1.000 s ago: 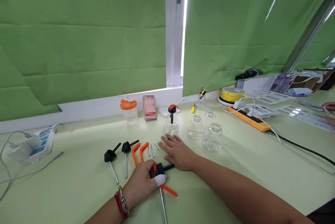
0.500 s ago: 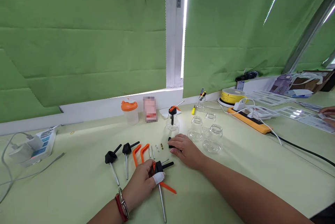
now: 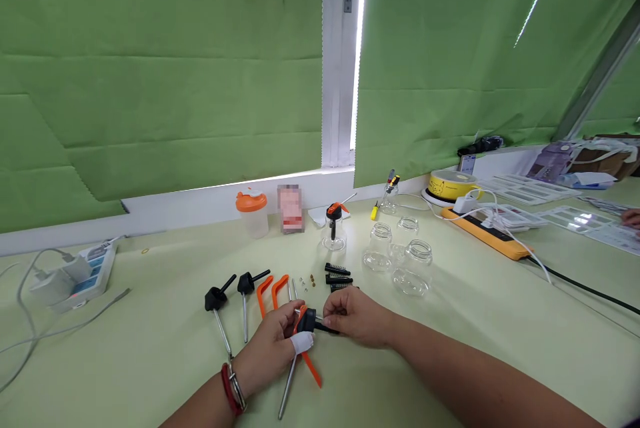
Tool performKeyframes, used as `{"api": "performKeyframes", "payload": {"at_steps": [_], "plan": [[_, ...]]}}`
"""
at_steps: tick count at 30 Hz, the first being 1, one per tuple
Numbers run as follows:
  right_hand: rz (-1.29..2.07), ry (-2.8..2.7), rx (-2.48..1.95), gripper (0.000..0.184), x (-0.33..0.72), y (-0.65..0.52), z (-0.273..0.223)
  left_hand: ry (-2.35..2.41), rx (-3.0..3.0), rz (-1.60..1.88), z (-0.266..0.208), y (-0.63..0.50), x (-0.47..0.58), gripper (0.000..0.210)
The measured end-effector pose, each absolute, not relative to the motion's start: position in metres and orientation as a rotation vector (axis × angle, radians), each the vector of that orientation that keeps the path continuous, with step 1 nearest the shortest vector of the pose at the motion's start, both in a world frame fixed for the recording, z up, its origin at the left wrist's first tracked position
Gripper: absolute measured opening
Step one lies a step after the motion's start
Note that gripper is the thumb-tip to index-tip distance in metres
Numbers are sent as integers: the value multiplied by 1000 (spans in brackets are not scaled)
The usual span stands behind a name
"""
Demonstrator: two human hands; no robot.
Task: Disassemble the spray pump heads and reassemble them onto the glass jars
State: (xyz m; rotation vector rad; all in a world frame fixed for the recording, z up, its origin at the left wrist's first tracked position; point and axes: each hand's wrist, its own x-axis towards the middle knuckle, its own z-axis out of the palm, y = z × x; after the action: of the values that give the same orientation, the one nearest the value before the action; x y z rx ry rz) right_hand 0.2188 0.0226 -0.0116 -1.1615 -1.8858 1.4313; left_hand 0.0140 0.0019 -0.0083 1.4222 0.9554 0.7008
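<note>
My left hand (image 3: 277, 341), its thumb wrapped in white tape, is closed around a black pump head (image 3: 306, 321) with an orange lever (image 3: 312, 372) and a long metal rod (image 3: 287, 389) hanging below it. My right hand (image 3: 357, 315) pinches beside the head, where a short metal pin juts out. Anything small between its fingertips is hidden. Just beyond lie black tubes with springs (image 3: 339, 275). Left of them are small brass nuts (image 3: 313, 280), metal pins (image 3: 293, 289) and two orange levers (image 3: 280, 289). Two more black pump heads (image 3: 216, 298) with rods lie further left.
Clear glass jars (image 3: 413, 271) stand at right, and an assembled pump jar (image 3: 334, 231) is behind. An orange-lidded cup (image 3: 253, 215) stands by the wall. Power strips (image 3: 487, 236) with cables lie on both sides. Another person's hand (image 3: 631, 217) shows at the right edge.
My right hand has come back from the black spring tubes, uncovering them, to the pump head's side. The head's rod has swung leftward at its lower end.
</note>
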Motion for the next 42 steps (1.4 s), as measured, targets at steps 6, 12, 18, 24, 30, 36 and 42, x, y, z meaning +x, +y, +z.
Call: {"api": "performKeyframes", "payload": {"at_steps": [6,12,18,24,30,36,42], "plan": [[1457,-1907,-1116,11,216,23,-20,929,1391,678,-3,-2,17,50],[1850,-1561,-898,47,222,28,-16,816,1495,417,10,-9,20,27],[2025,-1552,-890,33,215,24,-19,674,1583,255,10,-14,21,37],[1819,-1775,-1021,16,215,23,-15,649,1662,248,20,-18,26,41],[1731,-1941,-1048,11,215,22,-8,611,1692,224,18,-14,22,39],[1892,-1530,-1071,23,204,19,-14,609,1739,142,16,-10,15,42],[1596,-1386,-1009,31,198,30,-21,560,1709,78,21,-14,14,47]]}}
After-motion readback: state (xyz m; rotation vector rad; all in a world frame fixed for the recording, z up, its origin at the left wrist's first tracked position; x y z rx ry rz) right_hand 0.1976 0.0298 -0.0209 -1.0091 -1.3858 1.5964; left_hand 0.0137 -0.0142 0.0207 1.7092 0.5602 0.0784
